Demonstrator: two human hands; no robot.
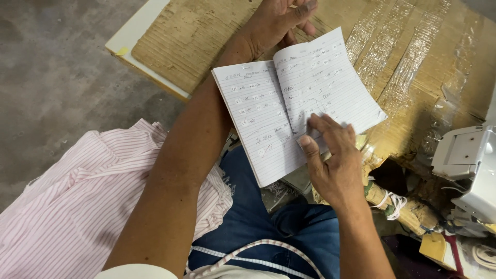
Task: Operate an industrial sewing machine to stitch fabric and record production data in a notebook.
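An open lined notebook [294,98] with handwritten entries lies tilted over the edge of a cardboard-covered table [196,36]. My left hand [276,20] reaches past the top of the notebook and grips it from behind at the upper edge. My right hand [330,155] rests on the lower part of the right page, fingers spread, thumb near the spine. My legs in blue jeans [258,217] are below the notebook.
A pink striped shirt [67,206] lies over my lap at the left. A white measuring tape [248,256] hangs near my chest. A white sewing machine [470,170] stands at the right, with thread scraps and clear tape strips [398,57] on the cardboard. Grey concrete floor [57,72] at left.
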